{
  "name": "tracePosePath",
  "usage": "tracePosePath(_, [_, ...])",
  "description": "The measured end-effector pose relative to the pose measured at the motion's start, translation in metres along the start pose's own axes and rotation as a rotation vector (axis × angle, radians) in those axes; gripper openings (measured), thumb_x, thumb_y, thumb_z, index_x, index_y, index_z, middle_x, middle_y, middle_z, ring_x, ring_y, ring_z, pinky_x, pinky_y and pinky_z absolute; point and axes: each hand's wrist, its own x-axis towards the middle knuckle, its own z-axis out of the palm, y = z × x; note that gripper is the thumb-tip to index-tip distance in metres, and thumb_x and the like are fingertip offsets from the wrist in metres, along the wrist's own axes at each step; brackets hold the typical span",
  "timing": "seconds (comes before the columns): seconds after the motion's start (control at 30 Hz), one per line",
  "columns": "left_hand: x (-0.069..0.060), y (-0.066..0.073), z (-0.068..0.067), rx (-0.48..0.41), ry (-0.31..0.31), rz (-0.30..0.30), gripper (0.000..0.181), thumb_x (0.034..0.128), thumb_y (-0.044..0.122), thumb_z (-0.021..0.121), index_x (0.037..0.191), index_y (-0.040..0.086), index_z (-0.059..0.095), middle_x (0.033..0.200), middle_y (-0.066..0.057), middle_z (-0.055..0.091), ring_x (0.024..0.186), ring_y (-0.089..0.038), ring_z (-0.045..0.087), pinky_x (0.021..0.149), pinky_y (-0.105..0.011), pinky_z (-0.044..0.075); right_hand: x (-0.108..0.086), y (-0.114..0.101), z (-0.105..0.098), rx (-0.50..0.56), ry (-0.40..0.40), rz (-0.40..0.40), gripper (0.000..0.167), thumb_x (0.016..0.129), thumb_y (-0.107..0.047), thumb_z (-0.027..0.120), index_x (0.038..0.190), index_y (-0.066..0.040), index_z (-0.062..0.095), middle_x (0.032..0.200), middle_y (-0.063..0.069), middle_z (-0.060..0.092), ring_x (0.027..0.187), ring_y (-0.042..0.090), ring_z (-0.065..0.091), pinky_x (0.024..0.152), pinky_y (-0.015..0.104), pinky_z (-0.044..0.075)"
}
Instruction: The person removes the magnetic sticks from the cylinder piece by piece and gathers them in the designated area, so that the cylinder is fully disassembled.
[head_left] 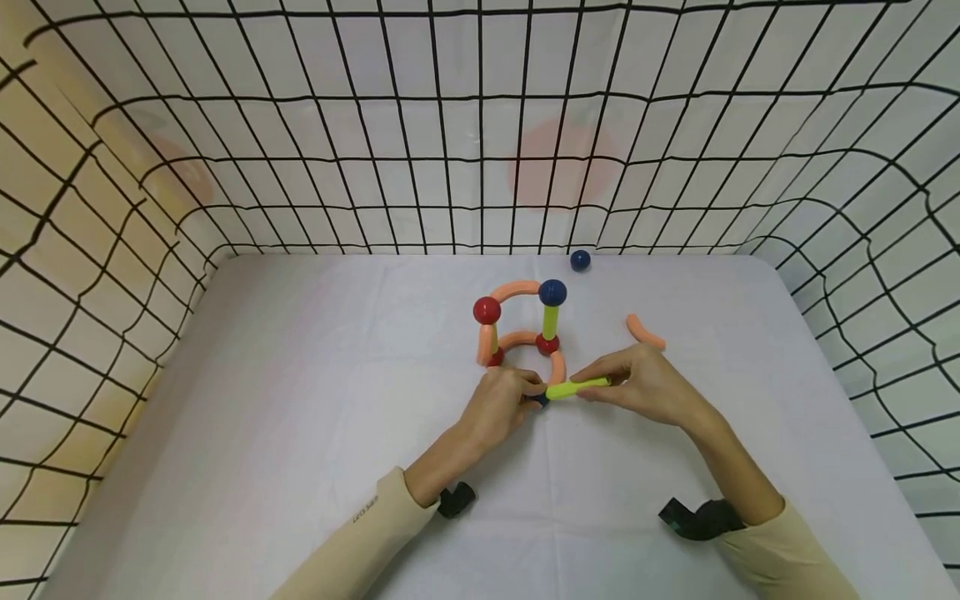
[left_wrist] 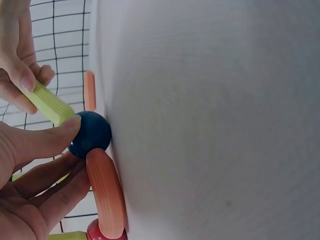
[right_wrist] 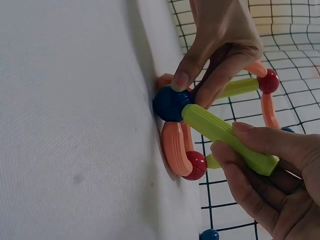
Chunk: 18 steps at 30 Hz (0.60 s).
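My left hand (head_left: 495, 404) pinches a blue ball (left_wrist: 96, 131) between thumb and fingers, low at the near side of a ball-and-stick structure. My right hand (head_left: 648, 385) holds a yellow-green stick (right_wrist: 215, 129) by its outer part, and the stick's other end touches the blue ball. From this ball a curved orange stick (left_wrist: 106, 192) runs to a red ball (right_wrist: 196, 166) in the base. Above the base stand a red ball (head_left: 487, 310) and another blue ball (head_left: 552, 292), bridged by an orange arc (head_left: 515, 289); a yellow-green upright (head_left: 551, 323) stands beneath that blue ball.
A loose blue ball (head_left: 581, 261) lies at the table's back edge. A loose curved orange stick (head_left: 645, 332) lies beyond my right hand. Black wire mesh (head_left: 480, 158) encloses the white table (head_left: 300, 433) at the back and both sides.
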Motion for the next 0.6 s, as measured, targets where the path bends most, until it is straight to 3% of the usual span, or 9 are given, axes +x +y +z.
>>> tracePosePath(0.13, [0.000,0.001,0.000,0.006,-0.003,0.005,0.021,0.0840,0.001,0.084,0.105,0.001,0.082,0.104,-0.008,0.081,0.095,-0.020,0.076,0.082,-0.023,0.063,0.000,0.001,-0.004,-0.008,-0.007,0.010,0.020,0.084,-0.010,0.086,0.103,-0.014,0.084,0.099,0.002,0.082,0.074,0.005,0.065,0.064,0.020,0.055])
tracePosePath(0.23, [0.000,0.001,0.000,0.010,-0.004,0.007,0.022,0.0843,0.002,0.084,0.106,0.001,0.081,0.104,-0.007,0.081,0.096,-0.020,0.076,0.083,-0.024,0.063,-0.005,0.002,-0.017,-0.011,0.032,0.033,0.021,0.084,-0.010,0.086,0.105,-0.011,0.083,0.098,0.005,0.082,0.073,0.006,0.066,0.064,0.020,0.056])
tracePosePath(0.33, [-0.001,0.001,0.000,0.004,-0.001,0.003,0.021,0.0841,0.002,0.084,0.105,0.002,0.082,0.103,-0.007,0.081,0.097,-0.021,0.076,0.085,-0.026,0.063,-0.016,0.006,-0.040,-0.002,0.139,0.095,0.024,0.087,-0.013,0.084,0.110,-0.008,0.081,0.095,0.005,0.082,0.075,0.005,0.069,0.066,0.018,0.056])
tracePosePath(0.5, [-0.001,-0.001,0.000,-0.014,0.004,0.007,0.019,0.0838,0.000,0.083,0.103,0.001,0.082,0.103,-0.008,0.081,0.096,-0.021,0.076,0.083,-0.025,0.063,-0.035,0.027,-0.081,0.037,0.376,0.196,0.033,0.091,-0.017,0.081,0.122,-0.006,0.077,0.094,-0.018,0.079,0.081,-0.001,0.072,0.072,0.011,0.053])
tracePosePath(0.6, [-0.002,-0.001,0.000,-0.019,0.004,0.006,0.019,0.0841,0.000,0.083,0.103,0.001,0.082,0.103,-0.008,0.081,0.096,-0.020,0.076,0.085,-0.026,0.063,-0.042,0.048,-0.098,0.065,0.464,0.232,0.037,0.093,-0.016,0.079,0.127,-0.003,0.073,0.091,-0.027,0.076,0.085,-0.007,0.071,0.075,0.006,0.051])
